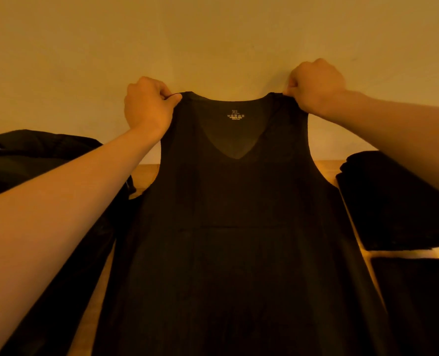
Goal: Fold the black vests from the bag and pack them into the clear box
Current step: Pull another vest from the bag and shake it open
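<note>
Wall (213,34) behind; one black vest (239,201) pinched by left hand (146,109), right hand (316,86).

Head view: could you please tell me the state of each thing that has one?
black vest: unfolded, held up by its straps.
left hand: pinches one strap.
right hand: pinches the other strap.
dark cloth at right: folded, lying flat.
dark heap at left: crumpled, too dark to tell more.
</note>
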Demonstrator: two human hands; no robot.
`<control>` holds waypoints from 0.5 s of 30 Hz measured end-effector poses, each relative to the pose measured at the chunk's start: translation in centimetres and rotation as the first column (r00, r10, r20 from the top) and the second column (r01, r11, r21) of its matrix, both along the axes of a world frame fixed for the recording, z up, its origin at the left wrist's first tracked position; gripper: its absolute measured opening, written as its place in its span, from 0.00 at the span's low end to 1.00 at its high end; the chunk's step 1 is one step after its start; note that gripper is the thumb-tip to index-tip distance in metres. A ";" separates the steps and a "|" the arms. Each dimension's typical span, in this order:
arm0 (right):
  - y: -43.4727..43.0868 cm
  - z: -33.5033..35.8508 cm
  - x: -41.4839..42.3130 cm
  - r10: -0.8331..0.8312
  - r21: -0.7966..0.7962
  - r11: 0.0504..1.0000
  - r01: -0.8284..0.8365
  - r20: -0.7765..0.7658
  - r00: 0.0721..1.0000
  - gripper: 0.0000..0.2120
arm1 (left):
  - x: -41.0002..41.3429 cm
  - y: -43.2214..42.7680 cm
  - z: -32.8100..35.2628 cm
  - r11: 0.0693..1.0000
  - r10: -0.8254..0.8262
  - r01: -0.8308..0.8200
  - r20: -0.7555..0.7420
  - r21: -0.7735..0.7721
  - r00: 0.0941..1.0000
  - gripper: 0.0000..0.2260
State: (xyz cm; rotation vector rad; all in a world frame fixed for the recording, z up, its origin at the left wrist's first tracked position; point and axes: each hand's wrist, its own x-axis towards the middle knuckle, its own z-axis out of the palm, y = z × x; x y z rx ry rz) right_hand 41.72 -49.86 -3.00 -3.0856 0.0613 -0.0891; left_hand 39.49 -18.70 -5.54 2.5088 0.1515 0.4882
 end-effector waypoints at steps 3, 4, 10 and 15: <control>0.7 -0.6 -1.1 0.036 -0.140 0.989 -0.044 -0.056 0.998 0.12 | -0.9 -0.6 -1.0 0.990 -0.040 0.046 -0.043 0.134 0.998 0.14; 1.2 -0.5 -1.9 0.061 -0.186 0.980 -0.074 -0.071 0.996 0.13 | -1.7 -1.1 -1.0 0.975 -0.057 0.065 -0.044 0.213 0.997 0.15; 5.8 0.9 -12.1 0.217 -0.007 0.975 -0.221 -0.167 0.962 0.16 | -13.2 -5.7 -0.6 0.903 -0.262 0.295 -0.144 0.312 0.954 0.17; 7.4 -0.9 -28.1 0.249 0.284 0.934 -0.218 -0.078 0.965 0.23 | -27.8 -6.5 -0.5 0.926 -0.174 0.286 -0.393 0.247 0.903 0.31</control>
